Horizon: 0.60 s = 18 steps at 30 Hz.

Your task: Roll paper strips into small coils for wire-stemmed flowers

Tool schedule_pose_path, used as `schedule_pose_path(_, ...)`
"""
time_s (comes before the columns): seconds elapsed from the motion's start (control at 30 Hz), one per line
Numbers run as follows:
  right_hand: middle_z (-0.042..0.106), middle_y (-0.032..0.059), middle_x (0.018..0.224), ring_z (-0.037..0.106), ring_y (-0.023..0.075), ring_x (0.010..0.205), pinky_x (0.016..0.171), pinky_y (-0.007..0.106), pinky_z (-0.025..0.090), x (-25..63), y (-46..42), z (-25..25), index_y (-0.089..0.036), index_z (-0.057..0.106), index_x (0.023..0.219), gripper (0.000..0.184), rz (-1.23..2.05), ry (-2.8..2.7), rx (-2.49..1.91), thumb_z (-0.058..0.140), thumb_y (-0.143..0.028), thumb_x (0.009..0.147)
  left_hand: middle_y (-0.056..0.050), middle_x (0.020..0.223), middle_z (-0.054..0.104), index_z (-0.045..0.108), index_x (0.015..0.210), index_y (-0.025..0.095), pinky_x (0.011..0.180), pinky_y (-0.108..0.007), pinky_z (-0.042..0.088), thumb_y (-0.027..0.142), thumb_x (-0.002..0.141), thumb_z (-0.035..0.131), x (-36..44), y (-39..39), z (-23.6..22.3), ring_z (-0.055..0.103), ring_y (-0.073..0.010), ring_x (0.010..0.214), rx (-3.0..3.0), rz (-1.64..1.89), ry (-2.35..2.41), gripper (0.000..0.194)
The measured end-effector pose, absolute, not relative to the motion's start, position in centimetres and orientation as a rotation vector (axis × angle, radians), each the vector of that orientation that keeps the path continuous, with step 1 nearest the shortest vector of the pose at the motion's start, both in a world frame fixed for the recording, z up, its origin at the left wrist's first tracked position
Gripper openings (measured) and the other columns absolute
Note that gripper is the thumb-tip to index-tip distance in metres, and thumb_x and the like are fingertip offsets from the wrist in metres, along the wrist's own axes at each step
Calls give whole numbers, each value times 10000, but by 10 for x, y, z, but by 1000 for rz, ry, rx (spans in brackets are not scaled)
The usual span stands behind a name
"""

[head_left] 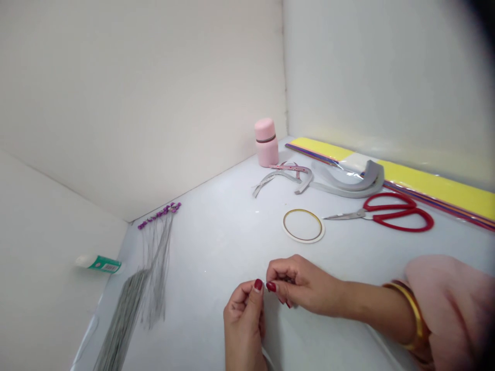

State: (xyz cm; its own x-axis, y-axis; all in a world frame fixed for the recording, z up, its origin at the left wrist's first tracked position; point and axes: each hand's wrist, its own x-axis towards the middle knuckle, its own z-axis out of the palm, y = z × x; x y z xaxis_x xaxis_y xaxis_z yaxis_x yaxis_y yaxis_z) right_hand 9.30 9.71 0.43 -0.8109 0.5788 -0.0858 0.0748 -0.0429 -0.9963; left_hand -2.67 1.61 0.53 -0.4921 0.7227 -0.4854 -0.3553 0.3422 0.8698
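My left hand point(244, 319) is at the bottom middle, fingers curled, with a thin white paper strip point(267, 356) showing below it. Just to its right, my right hand point(297, 285) pinches its fingertips close to my left fingertips. Whatever lies between them is too small or hidden to make out. A gold-edged white paper ring point(303, 225) lies on the white surface point(201, 268) beyond my hands, and it is the nearest object. Neither hand touches it.
Red-handled scissors point(381, 213) and grey and pink paper strips point(348, 180) lie further back. A pink bottle point(266, 142) stands in the corner. A yellow paper pack point(425, 175) lines the right wall. Wire stems with purple beads point(157, 242) and a glue tube point(98, 264) are at left.
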Motion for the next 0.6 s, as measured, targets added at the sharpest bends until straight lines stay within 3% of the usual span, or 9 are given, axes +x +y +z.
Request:
schedule_pose_path(0.17,487,-37,543,438,66,455,443,177,370,91,99,5,-151,490,723,184,2058,-1722,-756,487,-318,800,0,530,541,607,591,124,366,-139,309,422,623,671,-30,18,6,387,-45,405,436,1372,1521,307)
schedule_pose_path(0.27,504,-27,576,439,64,469,449,177,372,91,99,5,-151,486,723,192,2064,-1689,-772,486,-325,803,-33,613,580,618,631,116,399,-154,366,402,654,651,-32,19,6,435,-65,452,516,1361,1473,289)
schedule_pose_path(0.47,492,-44,538,444,61,444,440,172,361,92,99,4,-158,480,731,137,2066,-1679,-807,482,-280,793,81,445,344,583,663,145,312,-134,94,399,667,642,-35,18,7,176,-12,342,504,1256,1506,260)
schedule_pose_path(0.6,485,-44,533,439,58,435,434,169,355,92,99,5,-153,480,730,128,2043,-1714,-808,471,-263,794,89,426,310,567,618,146,335,-157,79,377,660,650,-34,17,8,146,-18,351,479,1280,1530,249)
